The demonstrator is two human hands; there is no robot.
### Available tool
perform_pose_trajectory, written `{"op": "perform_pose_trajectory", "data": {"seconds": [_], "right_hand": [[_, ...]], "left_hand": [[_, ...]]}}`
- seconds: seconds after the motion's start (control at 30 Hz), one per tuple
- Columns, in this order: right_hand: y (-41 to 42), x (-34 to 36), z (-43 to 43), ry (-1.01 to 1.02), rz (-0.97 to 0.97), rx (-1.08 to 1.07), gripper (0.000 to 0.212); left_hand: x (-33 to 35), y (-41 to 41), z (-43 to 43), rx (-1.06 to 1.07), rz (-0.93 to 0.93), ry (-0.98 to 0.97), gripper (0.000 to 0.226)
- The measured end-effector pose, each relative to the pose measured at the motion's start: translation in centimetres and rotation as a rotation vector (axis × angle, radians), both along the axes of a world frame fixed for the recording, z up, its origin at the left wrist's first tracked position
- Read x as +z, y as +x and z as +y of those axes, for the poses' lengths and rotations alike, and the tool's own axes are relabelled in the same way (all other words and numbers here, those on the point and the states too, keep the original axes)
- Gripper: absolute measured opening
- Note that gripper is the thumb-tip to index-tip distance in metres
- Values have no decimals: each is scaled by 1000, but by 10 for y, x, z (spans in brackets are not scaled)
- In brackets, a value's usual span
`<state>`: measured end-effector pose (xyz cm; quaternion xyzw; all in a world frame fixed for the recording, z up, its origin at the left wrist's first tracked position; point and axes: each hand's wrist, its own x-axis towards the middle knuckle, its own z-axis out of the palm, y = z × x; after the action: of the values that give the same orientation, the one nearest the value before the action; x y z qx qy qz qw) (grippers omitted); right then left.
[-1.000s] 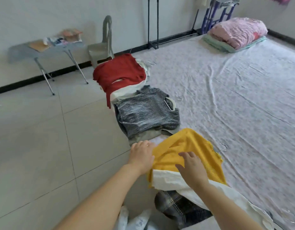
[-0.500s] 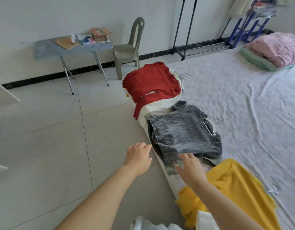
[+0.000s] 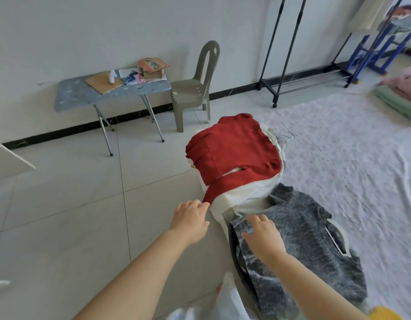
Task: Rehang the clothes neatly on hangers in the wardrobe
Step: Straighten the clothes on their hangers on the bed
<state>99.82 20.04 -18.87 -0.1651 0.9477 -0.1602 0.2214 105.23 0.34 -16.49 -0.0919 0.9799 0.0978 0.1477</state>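
Here, in the head view, the red sweater [image 3: 232,153] and the grey sweater [image 3: 303,245] lie piled along the left edge of the bed [image 3: 338,158], beside the tiled floor. The right hand [image 3: 263,236] rests on the grey sweater's left corner, fingers spread. The left hand [image 3: 189,220] hovers empty and loosely curled at the red sleeve's tip.

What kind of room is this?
Probably a bedroom at home: a clothes rack stands by the wall, folded bedding lies on a floor sheet, and clothes like the red sweater wait in piles.
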Motion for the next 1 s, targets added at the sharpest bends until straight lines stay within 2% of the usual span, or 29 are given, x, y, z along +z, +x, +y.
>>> {"op": "perform_pose_trajectory", "data": {"seconds": [0.3,0.6,1.0], "right_hand": [[-117,2,-77,13,13,-127,49],[-201,-10,-164,-18,-2,-458,49],[-302,-42,-160,17,-45,-698,49]], "left_hand": [[1,-145,-83,-143,-8,10,50],[-12,-295,-164,-474,-43,21,52],[-38,-442,-159,-713,-34,33,52]]}}
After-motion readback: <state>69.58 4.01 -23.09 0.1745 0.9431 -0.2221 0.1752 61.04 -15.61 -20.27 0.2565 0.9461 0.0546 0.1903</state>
